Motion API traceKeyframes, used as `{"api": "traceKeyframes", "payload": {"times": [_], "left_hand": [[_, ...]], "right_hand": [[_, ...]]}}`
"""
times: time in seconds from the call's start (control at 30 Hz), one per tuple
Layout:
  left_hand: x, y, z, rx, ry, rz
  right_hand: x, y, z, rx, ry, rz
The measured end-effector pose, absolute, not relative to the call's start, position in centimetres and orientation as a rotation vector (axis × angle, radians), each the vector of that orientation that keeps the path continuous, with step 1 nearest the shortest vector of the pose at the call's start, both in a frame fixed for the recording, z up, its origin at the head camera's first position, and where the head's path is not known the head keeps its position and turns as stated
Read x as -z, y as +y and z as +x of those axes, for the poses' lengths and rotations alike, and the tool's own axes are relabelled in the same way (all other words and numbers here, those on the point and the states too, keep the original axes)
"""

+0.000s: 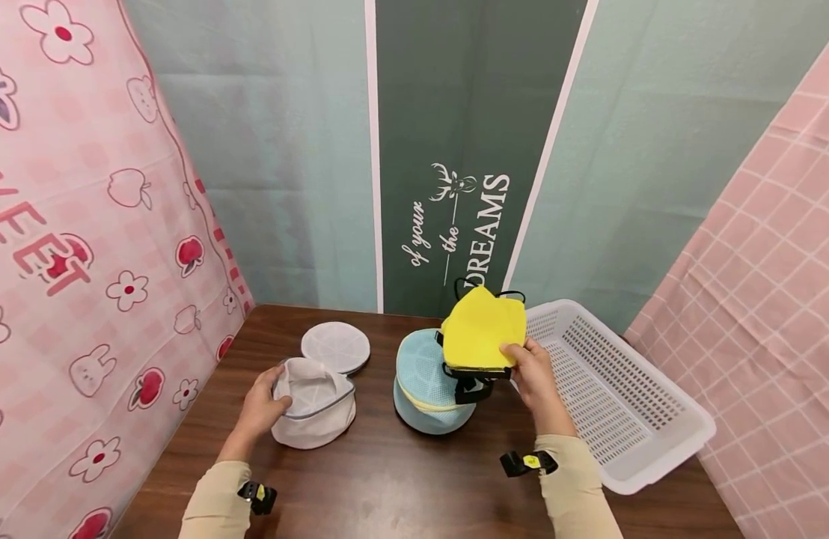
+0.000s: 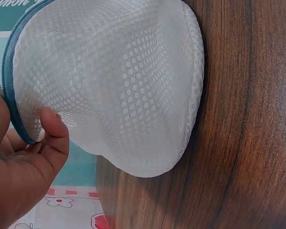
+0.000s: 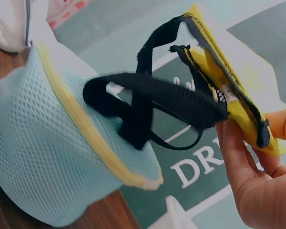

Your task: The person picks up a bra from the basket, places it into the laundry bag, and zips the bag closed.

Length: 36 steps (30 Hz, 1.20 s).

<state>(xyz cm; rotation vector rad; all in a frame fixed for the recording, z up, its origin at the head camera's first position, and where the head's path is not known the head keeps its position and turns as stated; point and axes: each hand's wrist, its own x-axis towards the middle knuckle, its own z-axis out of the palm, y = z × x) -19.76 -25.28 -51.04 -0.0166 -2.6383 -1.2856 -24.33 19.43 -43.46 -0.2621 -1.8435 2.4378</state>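
Observation:
My left hand point(image 1: 262, 404) pinches the zippered rim of a white mesh laundry bag point(image 1: 313, 427), which stands on the table. In the left wrist view, the fingers curl over the grey-blue zip edge of its mesh wall. The bag's round lid point(image 1: 336, 346) lies folded back behind it, so its mouth faces up. With thumb and fingers my right hand point(image 1: 532, 367) holds a folded yellow cloth piece point(image 1: 485, 329) with black edging and black straps. Its straps hang beside and over a light-blue mesh laundry bag point(image 1: 424, 370) with a yellow zip band, whose lid covers the top.
On the right of the brown wooden table point(image 1: 381, 479) sits a white perforated plastic basket point(image 1: 680, 434), close to the right forearm. A pink printed cloth point(image 1: 91, 299) hangs on the left, a green lettered curtain point(image 1: 441, 112) behind, and a pink checked cloth point(image 1: 758, 299) on the right.

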Motion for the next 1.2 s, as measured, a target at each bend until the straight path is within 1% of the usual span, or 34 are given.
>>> {"api": "traceKeyframes", "payload": {"times": [0.17, 0.47, 0.77, 1.2], "left_hand": [[51.0, -25.3, -19.8, 1.273, -2.648, -0.045], [51.7, -25.0, -20.1, 1.255, -2.650, -0.078], [51.5, -24.3, -20.4, 1.261, -2.667, -0.046], [51.8, -23.8, -20.5, 1.195, -2.595, -0.024]], "right_hand": [[43.5, 18.0, -24.6, -2.451, -1.844, -0.256], [43.2, 15.9, -24.8, -2.617, -1.724, -0.113], [43.4, 13.6, -25.0, -2.590, -1.727, -0.176], [44.1, 10.3, -25.3, -2.593, -1.837, -0.123]]}}
